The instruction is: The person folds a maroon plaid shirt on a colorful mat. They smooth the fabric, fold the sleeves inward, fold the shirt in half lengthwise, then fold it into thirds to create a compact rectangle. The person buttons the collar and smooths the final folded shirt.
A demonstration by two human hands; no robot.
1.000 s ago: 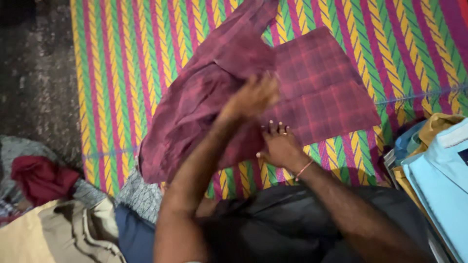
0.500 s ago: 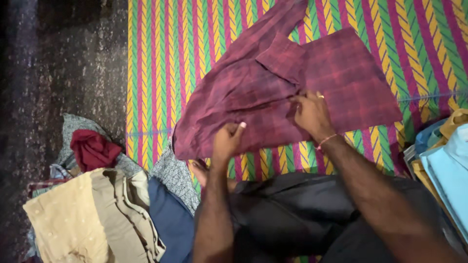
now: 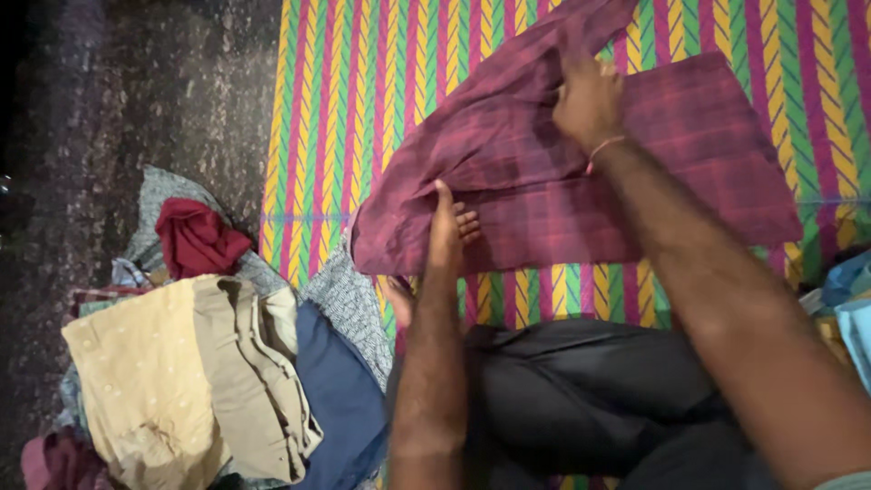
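1. Maroon checked cloth, a shirt, lies spread on the striped mat, directly under and ahead of both sets of fingers; its long axis runs from the near-left hem, just beyond the left fingers, up and away to the far-right, past the right fingers

2. The left hand rests at the shirt's near-left edge, fingers stretched out flat and pressing on the cloth, gripping nothing that shows

3. The right hand sits farther out, on the upper middle of the shirt, where a folded flap crosses the flat panel; its fingers are curled down onto that fold, apparently pinching the cloth, though the fingertips are hidden behind the knuckles

4. Of the two, the right hand is nearer the loose raised fold that trails beyond its fingertips; the left is nearer the hem and the bare mat to its outer side

5. Well to the left of the left fingers, off the mat, a heap of clothes sits on the dark floor: beige, navy and a red piece among them

6. Just short of both wrists lie the person's dark-trousered legs
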